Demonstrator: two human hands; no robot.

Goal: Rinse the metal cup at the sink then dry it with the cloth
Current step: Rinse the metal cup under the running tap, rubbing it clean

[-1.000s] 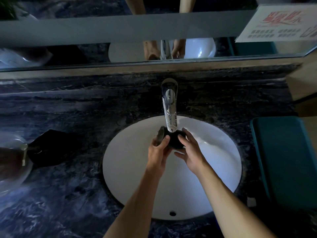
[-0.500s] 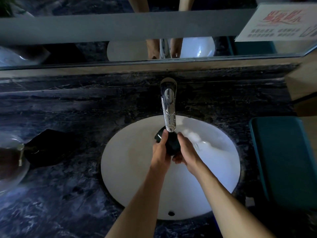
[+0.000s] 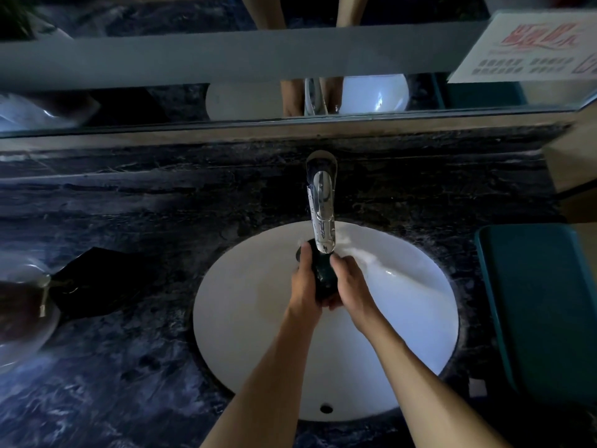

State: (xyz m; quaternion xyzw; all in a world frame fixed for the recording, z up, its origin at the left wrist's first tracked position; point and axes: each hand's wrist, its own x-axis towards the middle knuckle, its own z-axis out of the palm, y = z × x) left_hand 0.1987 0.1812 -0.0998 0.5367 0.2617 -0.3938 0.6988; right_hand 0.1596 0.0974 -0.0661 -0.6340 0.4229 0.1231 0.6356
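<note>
Since a second ago, the metal cup [image 3: 323,273] has been turned mouth-up beneath the faucet [image 3: 321,215] over the sink [image 3: 403,350], clamped between left hand [image 3: 305,286] and right hand [image 3: 350,282], so rinsing is judged underway, drying pending.

White sink [image 3: 245,318] — dark marbled counter [image 3: 129,367]

Dim, bluish cast, wide-angle edge distortion

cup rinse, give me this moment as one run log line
phase: rinsing | metal cup under faucet over sink | left hand, right hand both gripping | cloth: unidentified
</note>
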